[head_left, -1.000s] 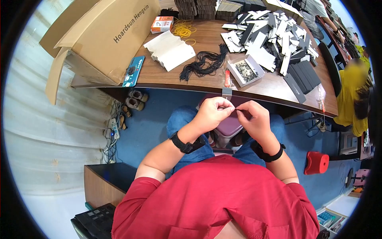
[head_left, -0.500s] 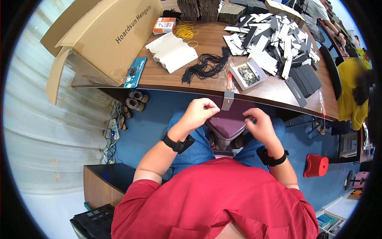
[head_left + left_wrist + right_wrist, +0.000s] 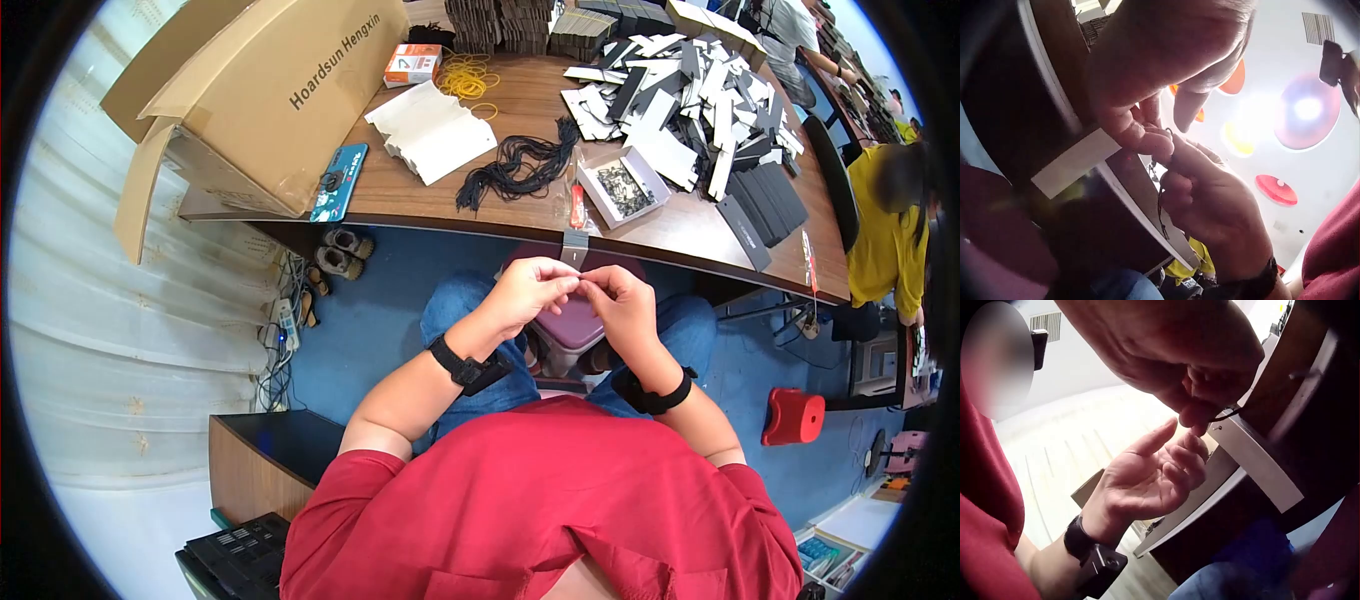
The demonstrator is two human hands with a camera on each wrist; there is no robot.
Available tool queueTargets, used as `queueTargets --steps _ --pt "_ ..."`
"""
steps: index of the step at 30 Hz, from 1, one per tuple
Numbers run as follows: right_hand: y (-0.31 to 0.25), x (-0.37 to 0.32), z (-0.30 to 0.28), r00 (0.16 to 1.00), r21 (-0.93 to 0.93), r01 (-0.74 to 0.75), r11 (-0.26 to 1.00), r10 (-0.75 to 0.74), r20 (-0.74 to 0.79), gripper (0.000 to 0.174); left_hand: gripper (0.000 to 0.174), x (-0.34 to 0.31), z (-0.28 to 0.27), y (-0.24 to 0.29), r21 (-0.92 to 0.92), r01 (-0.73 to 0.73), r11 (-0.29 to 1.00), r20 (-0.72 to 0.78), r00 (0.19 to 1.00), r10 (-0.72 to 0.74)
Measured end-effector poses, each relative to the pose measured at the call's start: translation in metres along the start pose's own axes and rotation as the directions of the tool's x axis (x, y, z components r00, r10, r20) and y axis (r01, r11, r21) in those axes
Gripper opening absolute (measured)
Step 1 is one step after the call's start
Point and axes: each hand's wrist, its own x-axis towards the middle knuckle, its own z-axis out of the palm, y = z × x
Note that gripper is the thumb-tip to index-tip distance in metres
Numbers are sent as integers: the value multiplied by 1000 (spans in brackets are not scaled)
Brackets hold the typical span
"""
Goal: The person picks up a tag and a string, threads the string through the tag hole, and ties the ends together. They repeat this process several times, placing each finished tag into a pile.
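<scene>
Head view: tray (image 3: pixel 651 178) and cords (image 3: pixel 540 152) beyond fingers (image 3: pixel 548 268).

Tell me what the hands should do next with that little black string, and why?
Maybe the left hand should gently pinch the bit of black string poking up. In the left wrist view, its thumb and fingertips look apart beside that bit, while the right hand seems to grip the string, which could steady it.

- one left hand (image 3: pixel 532 297), one right hand (image 3: pixel 624 305)
- two wrist straps (image 3: pixel 447 358)
- one black cord (image 3: pixel 1160 209)
- one cardboard box (image 3: pixel 280 120)
- one white tray (image 3: pixel 641 209)
- one bundle of cords (image 3: pixel 545 153)
- one red stool (image 3: pixel 795 415)
- strips (image 3: pixel 680 105), too many overlapping to count
</scene>
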Motion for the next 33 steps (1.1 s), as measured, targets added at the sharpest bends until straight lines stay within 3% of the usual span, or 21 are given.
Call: queueTargets --steps 3,6,7,8,9,10,12,14,17,18,19,21,22,24,28,33 --pt "12 3 3 996 163 -77 984 69 55 5 15 5 -4 -7 176 -66 982 16 998 65" --pt "21 7 1 993 174 -89 981 73 96 5 10 11 -8 -15 296 -131 946 -63 986 157" --pt "29 11 3 997 190 -47 981 36 63 6 9 11 -7 -14 540 -282 793 -40 932 359" --pt "39 15 6 1000 205 -5 979 -1 30 6 8 11 -5 -11 737 -383 556 36 845 534" --pt "40 18 8 999 218 37 975 -37 -4 7 9 9 -3 -6 867 -424 262 157 732 663" --pt "39 20 9 998 168 47 985 -41 -40 7 10 10 1 2 913 -401 81 239 682 691" --pt "32 23 10 993 65 60 996 -53 -107 8 9 14 6 1 919 -358 165 148 701 698" --pt "27 27 13 991 73 15 997 -5 -134 9 9 19 5 2 909 -323 263 59 724 688" --pt "32 26 14 989 213 -118 970 134 -65 9 9 24 -5 -11 781 -251 572 -92 860 502" --pt "37 24 16 982 275 -174 945 186 -17 9 8 27 -11 -24 659 -201 725 -122 922 367" --pt "42 22 19 972 406 -226 886 231 37 10 7 30 -14 -36 508 -216 834 -150 931 333" --pt "55 20 16 897 556 -441 704 337 286 10 6 32 -14 -49 159 -221 962 -185 951 249" --pt "60 18 16 869 583 -495 644 356 345 11 7 28 -13 -47 42 -178 983 -165 969 182" --pt "65 15 15 804 618 -595 515 376 461 12 8 29 -14 -49 73 -146 987 -148 977 155" --pt "67 14 9 743 579 -669 465 395 541 13 10 27 -9 -48 -26 -143 989 -119 983 139" --pt "73 13 10 701 571 -713 407 432 568 12 13 26 -6 -59 134 -251 959 -97 960 264"
